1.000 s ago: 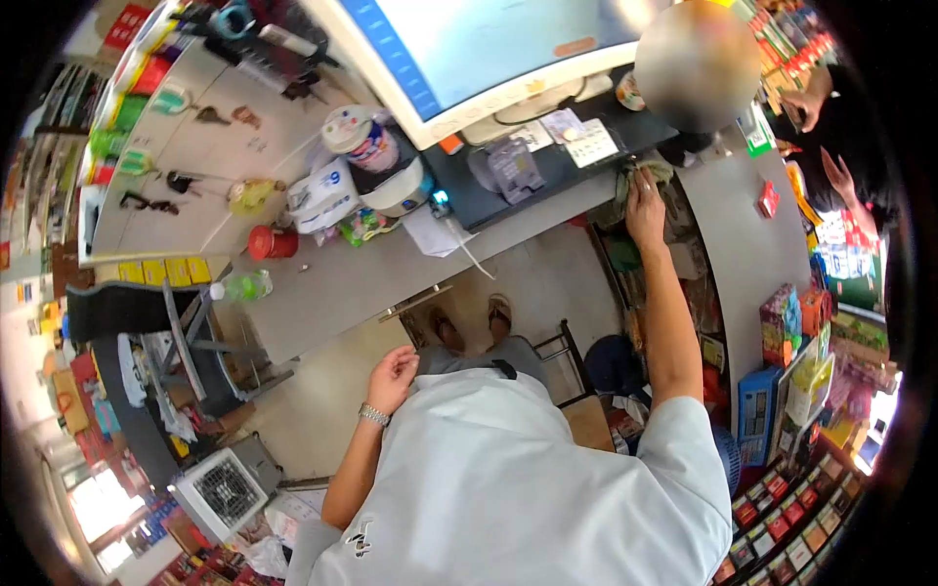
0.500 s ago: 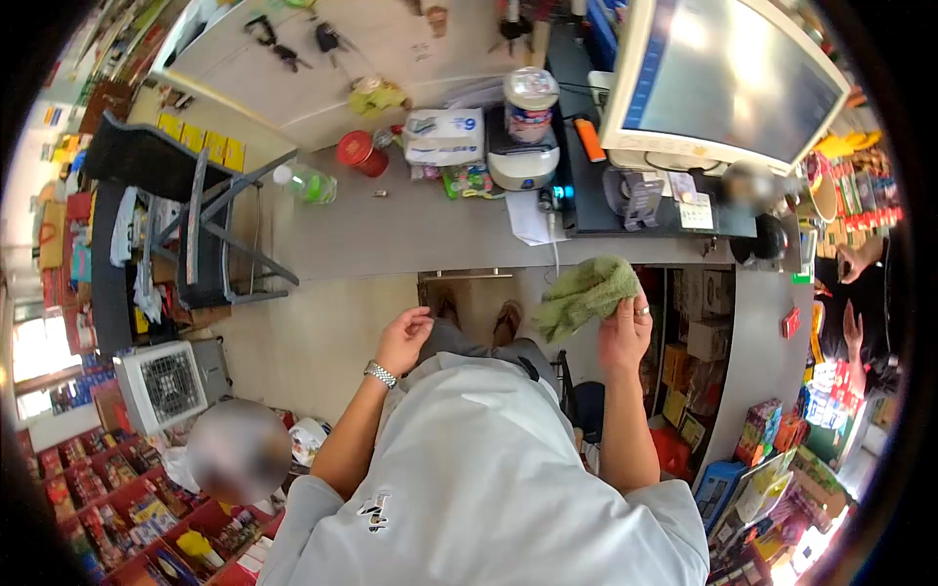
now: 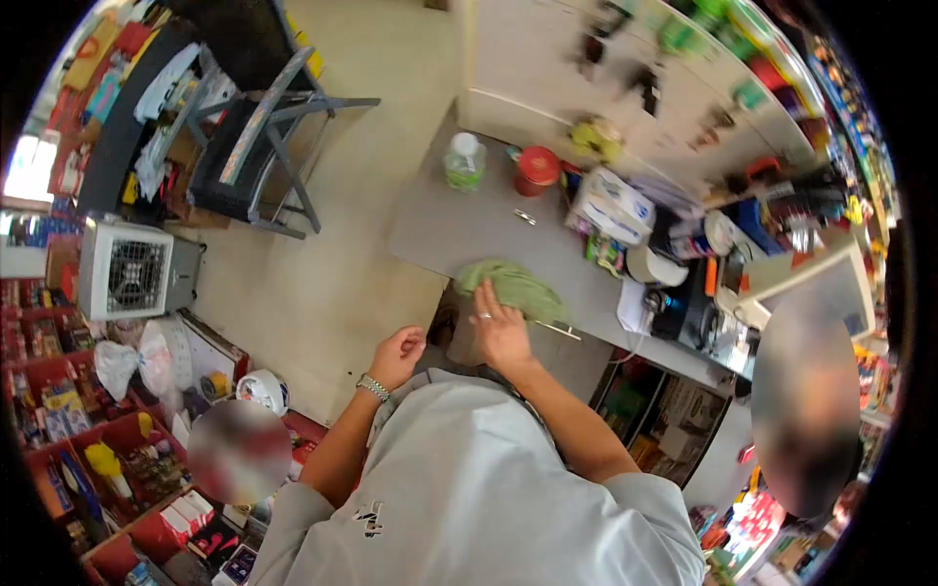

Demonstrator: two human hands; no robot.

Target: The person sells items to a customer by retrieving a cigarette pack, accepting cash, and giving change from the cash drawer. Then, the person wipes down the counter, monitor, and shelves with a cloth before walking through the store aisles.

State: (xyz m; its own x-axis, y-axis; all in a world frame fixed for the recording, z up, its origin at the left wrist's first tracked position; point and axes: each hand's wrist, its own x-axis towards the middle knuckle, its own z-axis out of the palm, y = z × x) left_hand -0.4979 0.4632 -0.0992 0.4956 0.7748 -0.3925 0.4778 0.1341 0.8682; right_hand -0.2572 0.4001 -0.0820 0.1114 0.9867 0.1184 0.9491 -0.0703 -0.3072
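Observation:
My right hand (image 3: 501, 335) presses a green cloth (image 3: 523, 290) against the front edge of the grey desk (image 3: 430, 225). Its fingers reach over the cloth, and the thumb side is partly hidden. Near my waist, my left hand (image 3: 398, 357) hovers with loosely curled fingers, and I see nothing in them. A watch (image 3: 372, 387) circles that wrist. Beyond the cloth, a small metal item (image 3: 525, 217) lies on the desktop. Farther back stand a clear bottle (image 3: 465, 162) with a white cap and a red canister (image 3: 536, 171).
A white package (image 3: 614, 207), a monitor (image 3: 816, 293) and other goods crowd the desk's right side. On the left are a folding chair (image 3: 264, 127) and an air cooler (image 3: 132, 269). Red bins (image 3: 127, 435) of merchandise fill the lower left. A blurred shape covers part of the right side.
The view has turned left. My right hand has brought the green cloth from the air down onto the desk's front edge. My left hand stays near my waist.

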